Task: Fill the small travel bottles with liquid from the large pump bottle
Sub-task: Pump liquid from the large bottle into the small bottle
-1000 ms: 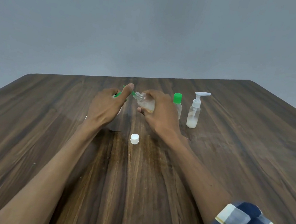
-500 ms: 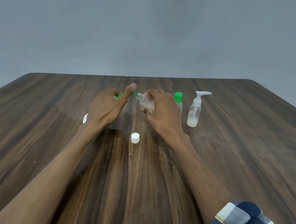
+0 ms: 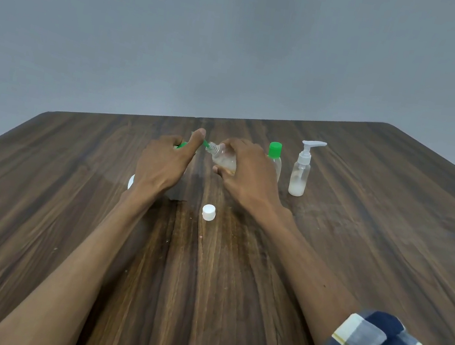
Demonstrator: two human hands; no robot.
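On a dark wood-grain table [image 3: 356,252] before a plain grey wall [image 3: 241,40], our left hand [image 3: 161,168] grips the green pump [image 3: 183,145] of the large bottle; our right hand [image 3: 249,176] holds a tilted travel bottle [image 3: 222,158] at its nozzle.

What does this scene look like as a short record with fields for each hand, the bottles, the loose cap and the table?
left hand: grips the large green-pump bottle, mostly hidden
right hand: holds the small clear uncapped bottle, tilted, mouth at the green nozzle
green-capped clear bottle: upright, behind the right hand
white-pump clear bottle: upright, rightmost, white liquid at its bottom
white screw cap: loose on the table
dark wooden table: bears everything
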